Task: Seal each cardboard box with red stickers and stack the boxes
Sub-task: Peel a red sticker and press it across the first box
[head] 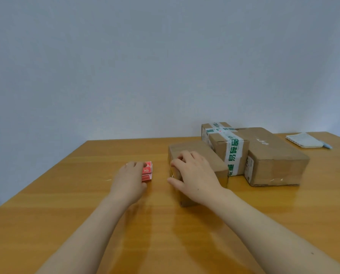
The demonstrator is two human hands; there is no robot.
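Step in hand: early sealing, fetching a sticker for the first box; no red shows on any box and nothing is stacked. Stickers point(147, 171) sit in a small red pile on the table point(76, 204), just left of the near box point(193, 146) with a bare gap between them. Left hand point(129, 179) covers the pile's left part, fingers laid over the top and thumb at the near edge; cannot tell whether it pinches a sticker or only rests there. Right hand point(194, 175) holds the near box, fingers curled over the top at its left end, thumb spread down the near-left face, steadying it.

Taped box point(227, 148), with green-and-white tape, touches the near box's far right side. Big box point(274, 159) stands against the taped one on the right. Notebook point(303, 140) lies well apart at the far right.

Next move likely calls for peeling one sticker off the pile, carrying it right across the gap and pressing it over the near box's flap seam while the right hand keeps the box from sliding. The seam is hidden under the right hand.
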